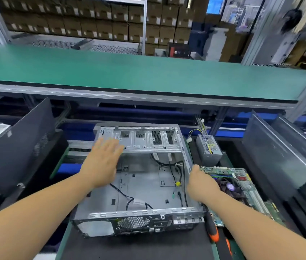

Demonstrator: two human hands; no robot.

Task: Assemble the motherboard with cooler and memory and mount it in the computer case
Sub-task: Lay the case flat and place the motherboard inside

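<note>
Computer case (139, 184): laid open on a dark mat, its metal floor bare except for loose black cables (178, 177); the ported rear panel is turned toward the viewer
Left hand (103, 162): held flat over the case's far left corner, fingers straight and spread, nothing gripped; contact with the metal frame cannot be told
Right hand (201, 183): placed at the case's right wall, fingers curled down out of view at the near edge of the motherboard; whether that edge is actually gripped cannot be told
Motherboard (242, 190): set just beside the case on its right, outside it, with a cooler fan (230, 186) seen on top
Screwdriver (212, 228): laid by the case's near right corner, orange and black handle
Power supply (208, 147): stood beyond the motherboard, wires trailing
</note>
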